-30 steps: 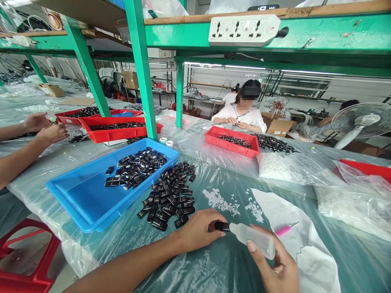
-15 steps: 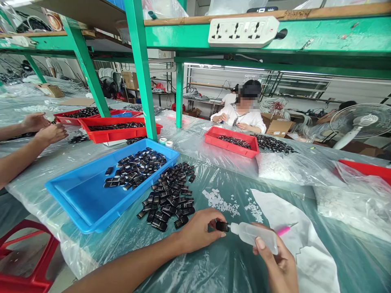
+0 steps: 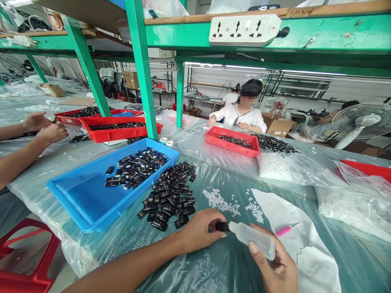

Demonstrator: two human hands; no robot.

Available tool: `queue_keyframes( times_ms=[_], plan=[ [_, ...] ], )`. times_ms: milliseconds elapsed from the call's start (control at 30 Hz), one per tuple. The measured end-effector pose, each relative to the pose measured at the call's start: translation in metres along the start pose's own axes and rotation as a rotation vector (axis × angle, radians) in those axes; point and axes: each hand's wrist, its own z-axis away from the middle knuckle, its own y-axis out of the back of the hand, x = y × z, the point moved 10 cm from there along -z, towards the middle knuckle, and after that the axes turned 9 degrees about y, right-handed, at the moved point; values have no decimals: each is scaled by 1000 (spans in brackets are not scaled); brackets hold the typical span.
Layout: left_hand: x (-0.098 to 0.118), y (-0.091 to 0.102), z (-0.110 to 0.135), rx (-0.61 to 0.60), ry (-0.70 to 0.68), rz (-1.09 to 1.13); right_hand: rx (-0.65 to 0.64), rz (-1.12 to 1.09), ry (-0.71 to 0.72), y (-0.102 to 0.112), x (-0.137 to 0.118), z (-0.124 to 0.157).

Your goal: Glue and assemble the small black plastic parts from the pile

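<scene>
Between thumb and fingertips, my left hand [image 3: 200,230] pinches a small black plastic casing [image 3: 221,226]. My right hand [image 3: 273,260] is wrapped round a translucent squeeze bottle [image 3: 255,239], tilted with its nozzle toward the left. The nozzle's tip meets the casing's right end; whether it goes inside I cannot tell. Just beyond my left hand lies a heap of similar black casings [image 3: 171,195] on the plastic-covered table. Small white pieces [image 3: 220,202] are scattered past my fingers. A pink-handled pointed tool [image 3: 284,231] rests on a white cloth [image 3: 317,256] beside my right hand.
A blue tray [image 3: 82,195] with more black casings stands at left. Red trays [image 3: 232,141] sit farther back. Clear bags of white pieces [image 3: 351,203] lie at right. A green shelf frame [image 3: 143,73] rises ahead. A co-worker's hands [image 3: 45,126] are at far left; another person sits opposite.
The squeeze bottle has tilted a little more, its rear end lower, with my right hand shifting along. My left hand stays put on the casing. The person opposite has moved an arm.
</scene>
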Motion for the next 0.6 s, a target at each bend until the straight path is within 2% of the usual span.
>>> queue_keyframes(
  times_ms=[400,600],
  plan=[
    [-1,0,1,-6,10,13,-8,-1,-3,1,0,0],
    [2,2,0,15,4,39,-53,-29,-28,-2,0,2]
  ],
)
